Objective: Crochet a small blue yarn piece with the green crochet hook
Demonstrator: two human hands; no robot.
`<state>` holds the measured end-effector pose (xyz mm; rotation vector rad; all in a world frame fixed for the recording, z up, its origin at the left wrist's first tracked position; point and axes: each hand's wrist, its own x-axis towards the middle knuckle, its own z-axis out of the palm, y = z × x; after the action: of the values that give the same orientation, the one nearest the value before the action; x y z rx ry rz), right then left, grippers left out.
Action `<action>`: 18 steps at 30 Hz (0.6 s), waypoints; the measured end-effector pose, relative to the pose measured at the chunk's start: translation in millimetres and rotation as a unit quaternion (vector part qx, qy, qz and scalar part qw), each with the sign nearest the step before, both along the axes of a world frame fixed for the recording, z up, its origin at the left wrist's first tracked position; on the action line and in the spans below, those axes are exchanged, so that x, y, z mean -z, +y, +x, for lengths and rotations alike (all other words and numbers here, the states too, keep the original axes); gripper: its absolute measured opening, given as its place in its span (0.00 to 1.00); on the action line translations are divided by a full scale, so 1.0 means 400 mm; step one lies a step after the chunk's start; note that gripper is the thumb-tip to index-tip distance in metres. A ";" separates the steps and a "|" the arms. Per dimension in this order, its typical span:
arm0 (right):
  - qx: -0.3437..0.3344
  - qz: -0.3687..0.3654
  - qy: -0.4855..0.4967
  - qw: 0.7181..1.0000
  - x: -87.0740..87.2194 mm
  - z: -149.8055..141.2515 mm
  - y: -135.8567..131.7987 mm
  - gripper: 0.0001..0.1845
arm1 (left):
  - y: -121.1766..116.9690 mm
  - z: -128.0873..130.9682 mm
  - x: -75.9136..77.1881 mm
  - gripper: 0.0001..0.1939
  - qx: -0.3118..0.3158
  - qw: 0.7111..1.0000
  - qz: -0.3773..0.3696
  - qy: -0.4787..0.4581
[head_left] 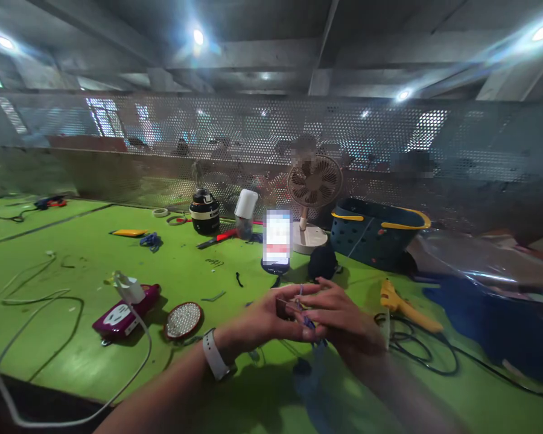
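Observation:
My left hand point(271, 316), with a white-strapped watch point(215, 355) on its wrist, meets my right hand point(346, 322) above the green table. Between their fingertips is a small purple-blue cord-like piece point(308, 323), pinched by both hands; its exact kind is too small to make out. A blurred bluish strip point(314, 386) shows below the fingers, and I cannot tell whether it joins the held piece. Just beyond the hands a phone point(276, 241) with a lit screen stands upright. A black rounded object point(322, 263) sits beside it.
To the left lie a purple power strip point(127, 312) with a white cable and a round studded disc point(183, 320). A yellow glue gun point(407, 307) with black cord lies right. Behind stand a fan point(314, 181), a dark blue basket point(371, 235) and a black-and-cream pot point(204, 214).

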<state>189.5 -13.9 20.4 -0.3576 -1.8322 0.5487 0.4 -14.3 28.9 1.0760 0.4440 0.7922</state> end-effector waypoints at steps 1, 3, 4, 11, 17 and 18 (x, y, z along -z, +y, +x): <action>0.011 0.033 -0.011 0.999 -0.002 -0.001 -0.001 0.10 | 0.002 0.003 0.008 0.36 -0.003 1.000 -0.005 -0.012; 0.032 0.027 0.012 0.999 -0.002 0.000 -0.002 0.10 | 0.007 0.007 0.018 0.35 -0.007 1.000 -0.004 -0.028; 0.037 -0.009 0.043 0.998 0.001 0.000 -0.003 0.09 | 0.009 0.007 0.021 0.33 -0.007 1.000 -0.002 -0.030; 0.001 -0.318 0.218 0.923 0.001 -0.013 -0.008 0.07 | 0.016 -0.004 0.010 0.29 -0.013 1.000 0.005 -0.001; -0.065 -0.350 0.181 0.917 -0.049 0.018 -0.003 0.07 | 0.016 -0.024 -0.012 0.24 0.005 0.998 0.054 0.032; -0.076 -0.356 0.163 0.917 -0.054 0.026 -0.002 0.07 | 0.016 -0.028 -0.016 0.23 0.012 0.997 0.065 0.035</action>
<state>199.8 -14.7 42.0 -0.5688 -1.2912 1.3106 -10.6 -7.9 35.2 1.2317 0.4426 0.7712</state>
